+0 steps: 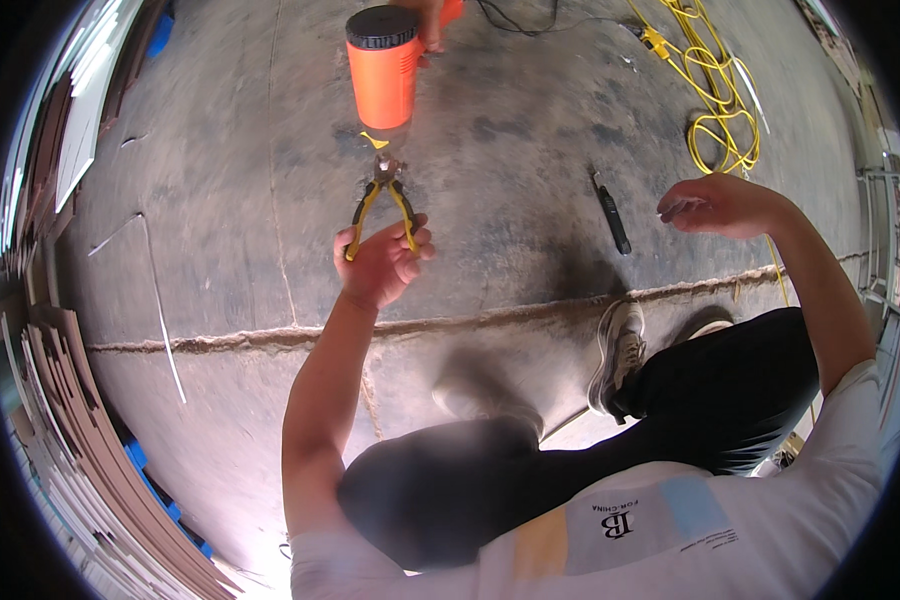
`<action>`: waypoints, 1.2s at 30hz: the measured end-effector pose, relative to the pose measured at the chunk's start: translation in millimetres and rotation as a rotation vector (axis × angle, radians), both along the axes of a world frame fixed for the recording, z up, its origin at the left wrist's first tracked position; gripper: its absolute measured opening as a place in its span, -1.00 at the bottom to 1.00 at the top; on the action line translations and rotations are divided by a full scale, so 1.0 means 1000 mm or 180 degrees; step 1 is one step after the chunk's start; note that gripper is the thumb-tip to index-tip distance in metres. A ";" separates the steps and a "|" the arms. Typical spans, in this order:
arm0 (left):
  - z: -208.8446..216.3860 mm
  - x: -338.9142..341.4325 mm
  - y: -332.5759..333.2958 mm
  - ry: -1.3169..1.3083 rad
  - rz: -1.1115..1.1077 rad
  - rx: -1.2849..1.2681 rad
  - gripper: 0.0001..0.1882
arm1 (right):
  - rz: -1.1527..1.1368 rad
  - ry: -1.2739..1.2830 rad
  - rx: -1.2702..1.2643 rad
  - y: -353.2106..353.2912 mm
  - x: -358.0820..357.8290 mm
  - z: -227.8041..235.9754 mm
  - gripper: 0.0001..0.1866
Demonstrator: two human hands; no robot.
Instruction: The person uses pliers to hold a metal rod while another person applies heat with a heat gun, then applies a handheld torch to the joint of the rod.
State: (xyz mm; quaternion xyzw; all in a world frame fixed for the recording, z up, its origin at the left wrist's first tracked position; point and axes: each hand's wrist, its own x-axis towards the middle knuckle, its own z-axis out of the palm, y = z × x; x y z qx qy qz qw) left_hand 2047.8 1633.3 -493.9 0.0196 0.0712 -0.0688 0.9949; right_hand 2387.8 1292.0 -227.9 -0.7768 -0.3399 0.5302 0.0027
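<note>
My left hand is closed around the handles of yellow-and-black pliers, which point away from me. Something small and pale is at their jaws; I cannot make out what it is. Just beyond the jaws is an orange power tool with a black ribbed cap, resembling a heat gun. Another person's hand grips it from the far side. My right hand hovers with loosely curled fingers and nothing visible in them. To its left, a black utility knife lies on the floor.
A coiled yellow cord lies at the far right, and a thin black cable at the far middle. Stacked boards and strips line the left side. A thin white strip lies on the concrete floor, and a rough crack crosses it.
</note>
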 end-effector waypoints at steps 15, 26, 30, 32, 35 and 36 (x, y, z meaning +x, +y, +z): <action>0.003 0.000 -0.005 0.0036 -0.0027 -0.0177 0.15 | 0.0977 -0.0370 -0.0303 -0.037 -0.022 -0.153 -0.62; 0.009 -0.003 -0.002 0.0089 0.0047 -0.0313 0.15 | -0.1741 -0.2137 -0.0207 -0.058 -0.058 -0.283 -0.52; 0.010 -0.005 -0.003 0.0113 0.0044 -0.0261 0.20 | -0.2250 -0.1755 0.0404 -0.048 -0.084 -0.287 -0.51; 0.013 -0.006 -0.002 0.0097 0.0049 -0.0230 0.20 | -0.2717 -0.0960 0.0880 -0.028 -0.098 -0.291 -0.57; 0.009 0.008 -0.007 0.0022 -0.0045 -0.0317 0.20 | -0.2595 -0.0699 0.2287 -0.013 -0.125 -0.333 -0.69; 0.011 0.001 -0.004 0.0049 0.0000 -0.0312 0.20 | -0.3166 0.0392 0.2002 0.014 -0.137 -0.320 -0.69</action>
